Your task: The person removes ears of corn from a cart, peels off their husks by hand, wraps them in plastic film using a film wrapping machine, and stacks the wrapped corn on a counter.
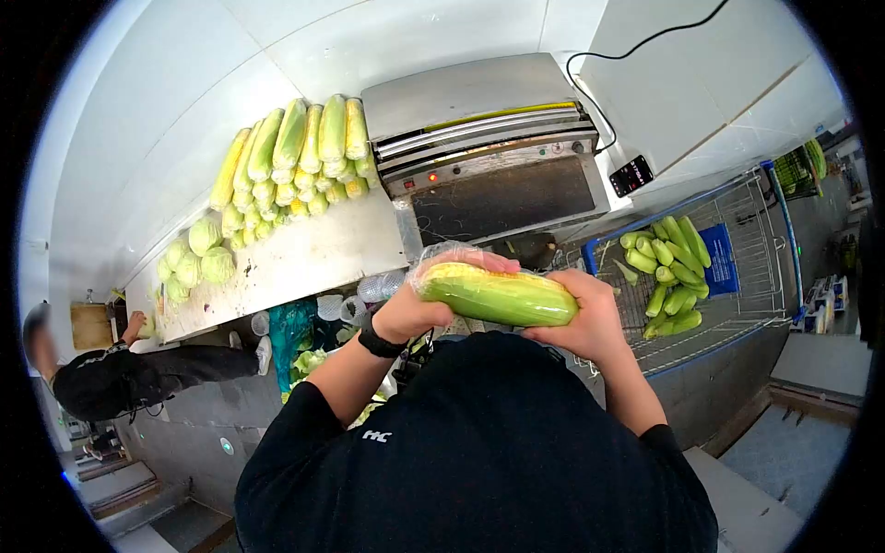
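Observation:
In front of my chest, both hands hold an ear of corn [502,302] in its green husk, with yellow kernels showing along the top. Clear plastic film covers it and bunches around its left end. My left hand [413,309] is closed around that end, its fingers behind the cob and partly under the film. At the other end, my right hand [592,313] grips the corn, thumb and fingers around the tip. Just beyond the hands is a film-wrapping machine [502,205] with a dark flat plate and a lit orange light.
A pile of corn [295,161] and several cabbages [205,238] sit on the counter [327,249] at left. Right of me, a shopping cart [761,304] holds unwrapped corn [680,263]. A phone [631,175] lies beside the machine. Another person [111,382] stands far left.

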`<action>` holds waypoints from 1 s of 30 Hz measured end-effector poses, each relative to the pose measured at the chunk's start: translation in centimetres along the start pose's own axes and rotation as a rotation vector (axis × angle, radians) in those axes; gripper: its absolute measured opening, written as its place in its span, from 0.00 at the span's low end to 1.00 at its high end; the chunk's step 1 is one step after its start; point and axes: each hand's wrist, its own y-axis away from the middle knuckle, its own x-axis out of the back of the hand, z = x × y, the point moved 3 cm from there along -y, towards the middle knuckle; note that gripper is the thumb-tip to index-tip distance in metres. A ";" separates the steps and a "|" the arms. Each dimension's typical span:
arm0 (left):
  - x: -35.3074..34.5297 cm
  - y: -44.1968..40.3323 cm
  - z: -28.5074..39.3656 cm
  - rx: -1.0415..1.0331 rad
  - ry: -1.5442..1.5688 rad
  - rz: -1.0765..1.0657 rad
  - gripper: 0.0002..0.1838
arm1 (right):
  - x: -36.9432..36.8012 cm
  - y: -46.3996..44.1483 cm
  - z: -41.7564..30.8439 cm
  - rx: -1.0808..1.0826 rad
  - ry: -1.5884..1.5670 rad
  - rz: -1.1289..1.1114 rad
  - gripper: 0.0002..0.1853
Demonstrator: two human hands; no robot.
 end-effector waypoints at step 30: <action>-8.3 -8.1 5.2 0.077 -1.072 -0.605 0.29 | 6.5 0.8 2.9 0.299 0.284 0.138 0.30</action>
